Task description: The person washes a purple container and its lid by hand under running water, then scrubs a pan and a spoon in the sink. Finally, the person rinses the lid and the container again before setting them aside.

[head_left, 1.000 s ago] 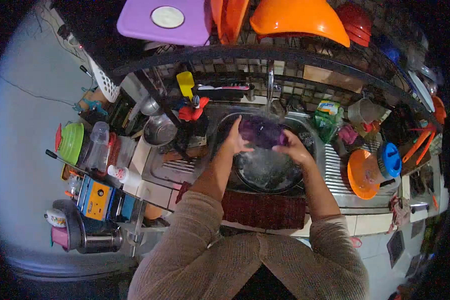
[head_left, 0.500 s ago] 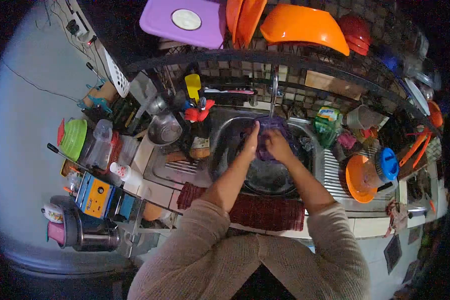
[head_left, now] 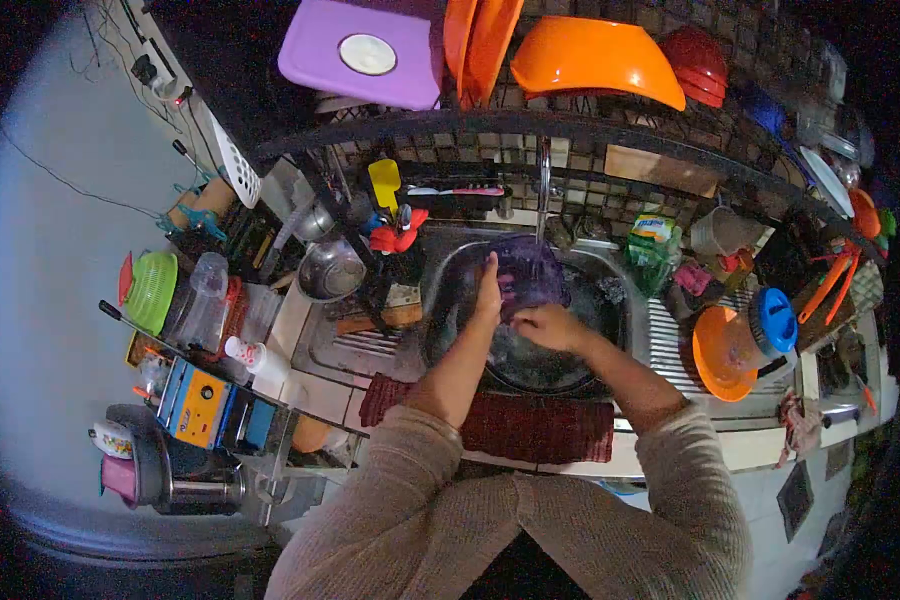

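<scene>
A see-through purple plastic container (head_left: 538, 270) is tilted over the sink, beneath the tap (head_left: 544, 180). My left hand (head_left: 490, 292) grips its left side, thumb up along the edge, with fingers showing faintly through the plastic. At the container's near edge, my right hand (head_left: 552, 328) is closed, its fingers curled against the rim; whether anything else is inside them is hidden. Below both hands, a large dark round basin (head_left: 530, 378) with cloudy water sits in the steel sink (head_left: 432, 345).
A dark red cloth (head_left: 540, 425) lies along the front edge. On the right drainboard are an orange plate (head_left: 715, 350), a blue-lidded jug (head_left: 773, 325) and a green soap pouch (head_left: 654, 250). A steel pot (head_left: 330, 270) stands left. Overhead runs a dish rack (head_left: 420, 122).
The purple container has tilted and shifted slightly left. My right hand has moved from over it down to its near edge, and my left hand has moved slightly left.
</scene>
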{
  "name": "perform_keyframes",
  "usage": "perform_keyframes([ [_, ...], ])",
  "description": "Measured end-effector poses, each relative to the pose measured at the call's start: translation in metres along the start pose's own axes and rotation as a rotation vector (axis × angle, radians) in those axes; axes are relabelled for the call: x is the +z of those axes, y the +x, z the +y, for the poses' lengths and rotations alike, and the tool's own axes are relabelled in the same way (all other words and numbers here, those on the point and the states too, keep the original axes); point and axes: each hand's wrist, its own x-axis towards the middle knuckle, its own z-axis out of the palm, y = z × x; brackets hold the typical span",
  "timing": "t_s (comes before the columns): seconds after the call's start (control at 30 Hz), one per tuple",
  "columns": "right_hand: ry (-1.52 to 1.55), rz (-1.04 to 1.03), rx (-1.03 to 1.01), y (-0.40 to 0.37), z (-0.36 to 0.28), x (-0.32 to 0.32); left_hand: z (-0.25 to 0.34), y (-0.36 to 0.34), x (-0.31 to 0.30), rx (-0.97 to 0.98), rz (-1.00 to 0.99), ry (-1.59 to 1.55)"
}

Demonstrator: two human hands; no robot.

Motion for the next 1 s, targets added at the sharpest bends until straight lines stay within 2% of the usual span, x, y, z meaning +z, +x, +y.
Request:
perform_keyframes([
  [0.1, -0.15, 0.041, -0.067, -0.002, 0.012, 0.006, 0.008, -0.008, 0.008, 0.037, -0.006, 0.04],
  [0.23, -0.236, 0.116, -0.107, 0.005, 0.017, -0.005, -0.004, 0.004, 0.003, -0.097, -0.017, -0.192],
  [0.3, -0.139, 0.107, 0.041, 0.005, 0.011, -0.023, -0.017, 0.02, -0.001, -0.138, -0.053, -0.264],
  [0.33, -0.142, 0.111, 0.042, 0.001, 0.01, -0.029, -0.02, 0.022, -0.001, -0.085, -0.004, -0.221],
  [0.4, -0.381, 0.068, 0.266, -0.007, 0.013, -0.042, -0.015, 0.012, 0.004, -0.024, 0.04, -0.18],
  [0.47, -0.315, 0.068, 0.309, -0.014, 0.029, -0.028, 0.018, -0.033, 0.023, 0.063, 0.19, 0.121],
  [0.5, -0.244, 0.059, 0.358, -0.015, 0.034, -0.022, 0.03, -0.043, 0.023, 0.07, 0.191, 0.121],
  [0.53, -0.362, -0.149, 0.418, -0.009, 0.022, -0.027, 0.038, -0.049, 0.021, 0.04, 0.073, 0.193],
  [0.57, -0.36, -0.149, 0.414, -0.008, 0.029, -0.021, 0.043, -0.053, 0.02, 0.007, -0.044, 0.265],
  [0.6, -0.327, -0.157, 0.33, -0.007, 0.041, -0.011, 0.03, -0.034, 0.01, -0.057, 0.048, 0.393],
  [0.63, -0.293, -0.163, 0.246, -0.005, 0.046, -0.004, 0.034, -0.038, 0.009, -0.057, 0.05, 0.398],
  [0.7, -0.305, -0.147, 0.186, 0.0, 0.051, 0.004, 0.044, -0.046, 0.008, -0.051, -0.1, 0.546],
  [0.73, -0.322, -0.134, 0.127, 0.003, 0.05, 0.007, 0.05, -0.05, 0.01, -0.049, -0.099, 0.55],
  [0.8, -0.317, -0.158, 0.144, 0.006, 0.04, 0.01, 0.058, -0.052, 0.012, 0.092, -0.05, 0.814],
  [0.87, -0.31, -0.189, 0.159, 0.01, 0.026, 0.007, 0.066, -0.047, 0.011, 0.076, -0.107, 0.879],
  [0.93, -0.212, -0.305, 0.319, 0.018, 0.009, -0.007, 0.075, -0.046, 0.011, 0.056, -0.16, 0.941],
  [1.0, -0.241, -0.317, 0.315, 0.027, 0.013, -0.01, 0.084, -0.052, 0.012, 0.15, -0.161, 0.977],
])
